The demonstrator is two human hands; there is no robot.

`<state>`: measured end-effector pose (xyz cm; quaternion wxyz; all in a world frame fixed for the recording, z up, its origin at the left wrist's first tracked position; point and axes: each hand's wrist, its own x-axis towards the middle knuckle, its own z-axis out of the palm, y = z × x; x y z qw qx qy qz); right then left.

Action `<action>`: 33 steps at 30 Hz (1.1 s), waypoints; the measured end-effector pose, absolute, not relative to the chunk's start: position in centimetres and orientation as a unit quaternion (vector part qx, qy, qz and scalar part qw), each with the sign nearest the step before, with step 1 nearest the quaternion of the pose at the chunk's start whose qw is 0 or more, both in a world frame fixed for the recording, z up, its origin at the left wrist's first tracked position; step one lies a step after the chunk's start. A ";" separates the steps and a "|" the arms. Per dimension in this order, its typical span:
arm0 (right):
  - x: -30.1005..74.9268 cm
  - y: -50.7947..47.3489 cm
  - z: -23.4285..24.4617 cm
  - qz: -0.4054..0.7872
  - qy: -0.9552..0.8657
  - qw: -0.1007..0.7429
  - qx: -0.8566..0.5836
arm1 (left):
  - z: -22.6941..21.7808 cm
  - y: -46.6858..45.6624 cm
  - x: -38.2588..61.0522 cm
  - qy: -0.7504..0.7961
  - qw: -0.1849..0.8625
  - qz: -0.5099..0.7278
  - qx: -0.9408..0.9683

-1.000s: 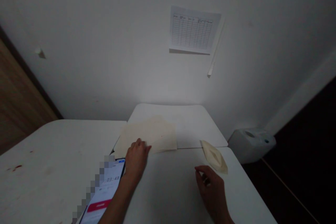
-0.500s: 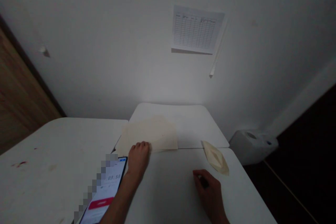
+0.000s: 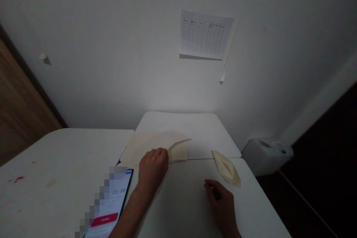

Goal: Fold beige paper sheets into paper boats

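My left hand (image 3: 153, 166) is closed on the near edge of a cream sheet of paper (image 3: 150, 142), the top one of a small stack on the white table (image 3: 181, 200). The sheet's right corner curls up off the stack. My right hand (image 3: 220, 202) rests on the table nearer to me, its fingers curled, and nothing shows in it. A folded cream paper boat (image 3: 226, 167) lies on the table just beyond my right hand, apart from it.
A phone (image 3: 107, 208) with a lit screen lies at my left forearm. A second white table (image 3: 55, 178) stands to the left and a third (image 3: 200, 128) at the wall. A printed sheet (image 3: 205, 34) hangs on the wall. A white bin (image 3: 266, 152) sits on the floor at right.
My left hand has closed on the top sheet's edge and lifted it, so its right corner now curls up. My right hand has stayed nearly still.
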<state>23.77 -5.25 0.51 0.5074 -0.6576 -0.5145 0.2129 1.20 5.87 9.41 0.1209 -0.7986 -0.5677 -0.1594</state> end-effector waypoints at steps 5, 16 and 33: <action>23.6 -5.2 1.0 0.276 -0.463 0.547 -0.641 | 9.1 1.3 3.9 -0.507 0.082 -0.129 -0.848; 22.7 -4.9 1.7 0.300 -0.472 0.542 -0.627 | 1.1 -5.4 6.3 -0.402 -0.025 -0.084 -0.912; 23.1 -5.2 1.5 0.264 -0.494 0.530 -0.637 | 3.5 0.1 -1.0 -0.580 -0.178 -0.383 -0.697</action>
